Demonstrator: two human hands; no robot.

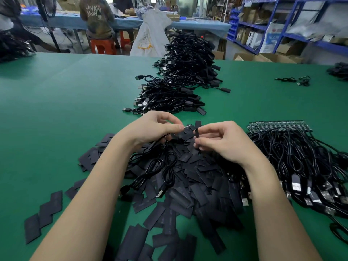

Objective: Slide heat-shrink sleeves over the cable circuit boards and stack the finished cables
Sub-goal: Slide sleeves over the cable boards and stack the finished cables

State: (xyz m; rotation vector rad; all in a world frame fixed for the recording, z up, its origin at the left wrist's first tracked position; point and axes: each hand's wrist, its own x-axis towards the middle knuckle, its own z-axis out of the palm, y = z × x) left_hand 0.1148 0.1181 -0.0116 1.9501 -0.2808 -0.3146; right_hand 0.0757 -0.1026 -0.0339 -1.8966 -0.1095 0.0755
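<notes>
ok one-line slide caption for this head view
Left hand pinches cable circuit board; right hand holds flat black heat-shrink sleeve.

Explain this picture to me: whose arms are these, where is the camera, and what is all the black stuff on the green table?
No machine here: a person works with bare hands, and the one camera sits on their head, looking down.

The left hand pinches the circuit-board end of a cable whose loops hang below it. The right hand pinches a black heat-shrink sleeve, held upright close to that board.

On the green table, under the arms, lies a heap of loose flat sleeves. To the right lies a bundle of cables with bare green boards. Ahead stretches a long stack of cables, apparently finished ones. Other people work at a blue table behind.
</notes>
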